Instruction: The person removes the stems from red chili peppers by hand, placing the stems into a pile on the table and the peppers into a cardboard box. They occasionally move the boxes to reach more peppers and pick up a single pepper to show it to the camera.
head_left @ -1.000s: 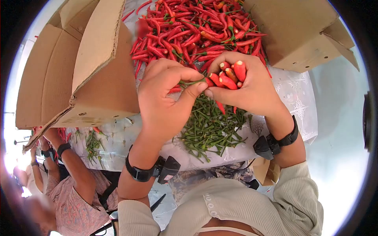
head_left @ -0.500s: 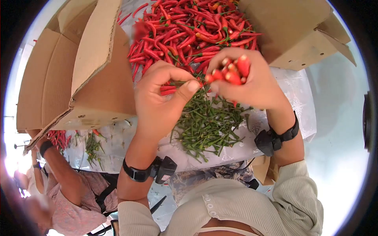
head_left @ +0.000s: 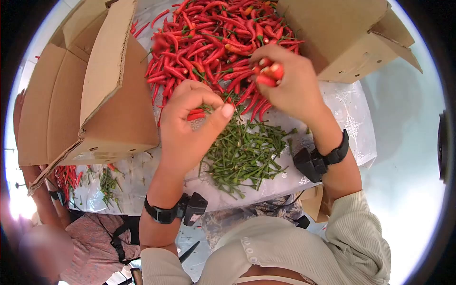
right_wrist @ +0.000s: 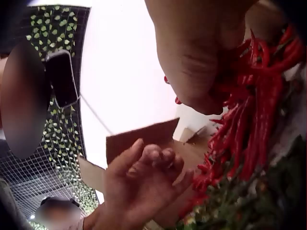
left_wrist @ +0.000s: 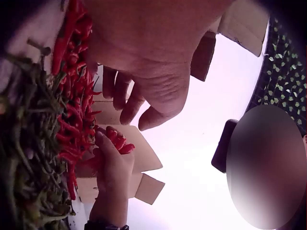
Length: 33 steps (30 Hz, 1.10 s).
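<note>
My right hand (head_left: 299, 88) grips a bunch of red chilies (head_left: 267, 80), their pale stemless ends poking out past the thumb. It is held over the near right side of a big heap of red chilies (head_left: 204, 42). To its left hovers my left hand (head_left: 183, 135), thumb and forefinger raised beside the heap. In the right wrist view, that left hand (right_wrist: 139, 187) has loosely bent fingers, spread apart with nothing between them. Below both hands lies a pile of green chili stems (head_left: 247, 159) on the white patterned tablecloth (head_left: 354, 114).
Open cardboard boxes flank the heap, a large one (head_left: 114, 109) on the left and another (head_left: 332, 38) at the right. Beyond the left box are more stems (head_left: 108, 185), red chilies (head_left: 66, 178) and another person in a patterned shirt (head_left: 95, 242).
The hands were together at a chili stem and have separated. My right hand has moved up toward the heap with its bunch. The left finger and thumb have let go of the stem.
</note>
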Each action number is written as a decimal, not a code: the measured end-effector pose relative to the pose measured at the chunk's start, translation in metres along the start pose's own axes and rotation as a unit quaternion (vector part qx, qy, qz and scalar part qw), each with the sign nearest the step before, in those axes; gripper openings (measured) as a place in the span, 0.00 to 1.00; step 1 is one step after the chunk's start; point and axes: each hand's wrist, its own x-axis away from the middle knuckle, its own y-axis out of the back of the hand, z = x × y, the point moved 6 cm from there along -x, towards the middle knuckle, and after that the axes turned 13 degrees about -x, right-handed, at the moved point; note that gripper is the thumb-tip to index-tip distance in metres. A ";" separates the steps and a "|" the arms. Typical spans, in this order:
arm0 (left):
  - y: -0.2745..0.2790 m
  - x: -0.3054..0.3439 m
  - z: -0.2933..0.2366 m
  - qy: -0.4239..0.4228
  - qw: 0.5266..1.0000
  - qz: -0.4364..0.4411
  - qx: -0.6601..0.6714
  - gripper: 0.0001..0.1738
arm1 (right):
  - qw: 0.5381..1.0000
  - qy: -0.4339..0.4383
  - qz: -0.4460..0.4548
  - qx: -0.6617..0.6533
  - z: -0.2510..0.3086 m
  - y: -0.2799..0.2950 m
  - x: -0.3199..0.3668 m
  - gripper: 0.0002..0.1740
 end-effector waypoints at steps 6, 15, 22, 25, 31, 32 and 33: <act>0.003 -0.002 0.011 0.008 0.998 -0.031 -0.062 0.06 | 0.992 0.039 0.046 0.114 0.001 -0.020 0.000 0.17; 0.001 -0.002 0.015 0.017 0.994 -0.032 -0.099 0.07 | 0.990 0.008 0.067 0.120 -0.004 -0.019 0.002 0.20; 0.008 -0.001 0.021 0.058 0.989 -0.122 -0.053 0.15 | 0.987 -0.009 0.021 -0.157 0.014 0.002 0.001 0.17; 0.009 -0.001 0.016 0.059 0.989 -0.138 -0.006 0.16 | 0.961 -0.031 0.050 -0.271 0.018 -0.002 0.001 0.16; 0.008 0.001 0.013 0.056 0.994 -0.083 0.037 0.09 | 0.951 -0.054 0.101 -0.288 0.020 -0.007 0.002 0.14; 0.008 0.001 0.012 0.054 0.995 -0.082 0.032 0.08 | 0.942 -0.081 0.085 -0.316 0.017 -0.007 0.002 0.15; 0.007 0.002 0.012 0.056 0.995 -0.072 0.031 0.08 | 0.931 -0.108 0.068 -0.342 0.013 -0.007 0.003 0.17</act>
